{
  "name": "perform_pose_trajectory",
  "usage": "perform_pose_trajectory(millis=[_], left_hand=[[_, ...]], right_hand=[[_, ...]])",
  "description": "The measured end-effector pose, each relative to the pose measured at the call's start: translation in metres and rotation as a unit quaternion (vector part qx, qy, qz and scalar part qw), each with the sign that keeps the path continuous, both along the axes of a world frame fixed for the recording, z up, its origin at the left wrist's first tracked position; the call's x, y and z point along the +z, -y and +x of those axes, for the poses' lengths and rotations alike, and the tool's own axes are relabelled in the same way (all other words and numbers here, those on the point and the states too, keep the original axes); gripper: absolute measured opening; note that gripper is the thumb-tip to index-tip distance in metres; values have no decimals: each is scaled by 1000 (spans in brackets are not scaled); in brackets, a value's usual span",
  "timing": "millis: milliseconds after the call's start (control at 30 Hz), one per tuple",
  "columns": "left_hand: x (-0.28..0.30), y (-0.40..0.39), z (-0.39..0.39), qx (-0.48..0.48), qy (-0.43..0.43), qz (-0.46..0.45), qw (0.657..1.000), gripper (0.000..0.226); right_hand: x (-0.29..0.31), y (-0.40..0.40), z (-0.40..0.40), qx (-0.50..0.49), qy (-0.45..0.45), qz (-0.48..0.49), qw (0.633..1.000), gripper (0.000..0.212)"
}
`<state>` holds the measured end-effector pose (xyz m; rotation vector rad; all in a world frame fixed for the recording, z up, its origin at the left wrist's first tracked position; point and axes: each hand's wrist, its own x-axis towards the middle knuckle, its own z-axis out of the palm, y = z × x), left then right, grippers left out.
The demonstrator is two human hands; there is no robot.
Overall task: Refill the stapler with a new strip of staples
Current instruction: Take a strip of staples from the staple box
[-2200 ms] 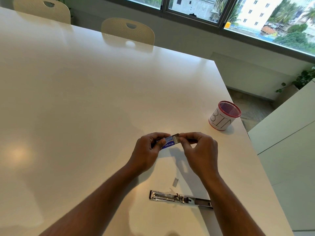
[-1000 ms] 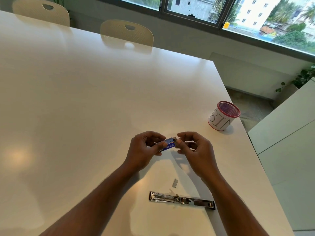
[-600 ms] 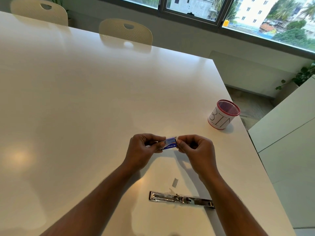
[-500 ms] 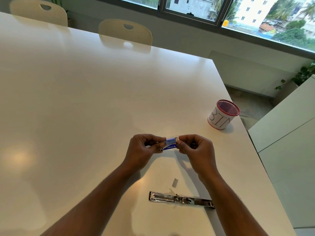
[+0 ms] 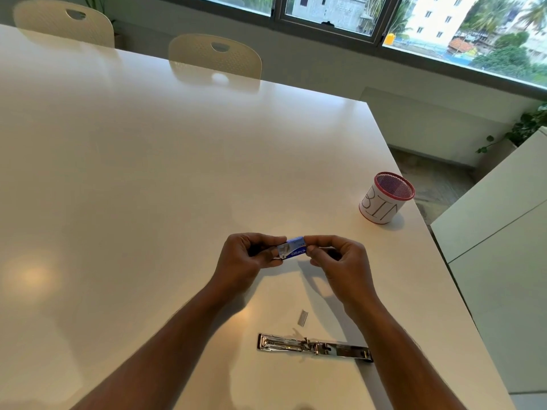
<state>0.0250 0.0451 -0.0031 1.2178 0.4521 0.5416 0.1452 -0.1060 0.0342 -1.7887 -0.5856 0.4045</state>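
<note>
A small blue staple box (image 5: 293, 247) is held above the white table (image 5: 148, 187), pinched at its left end by my left hand (image 5: 245, 258) and at its right end by my right hand (image 5: 340, 261). Nearer to me, the chrome stapler (image 5: 313, 347) lies flat on the table, swung fully open, its length running left to right. A short loose strip of staples (image 5: 302, 317) rests on the table just beyond the stapler, between it and my hands.
A white mesh cup with a red rim, marked BIN (image 5: 386, 198), stands near the table's right edge. Two cream chairs (image 5: 214, 54) are tucked in at the far side. A white cabinet (image 5: 503, 232) stands to the right of the table.
The box's inner tray, which stuck out at the right end earlier, is now pushed in. Both hands have stayed on the box and barely shifted. Stapler and loose strip have not moved.
</note>
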Motion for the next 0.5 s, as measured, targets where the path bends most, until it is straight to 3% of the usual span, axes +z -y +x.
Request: perform_pose_trajectory(millis=[167,333,433,500], left_hand=[[2,-1,-1,-13,8,-7,1000,17],[2,-1,-1,-8,30,-27,999,15],[-1,-2,0,3,30,-30,999,13],[-3,-2,1,9,23,-24,999,13]], right_hand=[[0,4,1,28,-109,41,993,11],[1,5,6,53,-137,53,988,24],[1,5,7,94,-79,9,992,40],[-2,4,8,106,31,-55,992,44]])
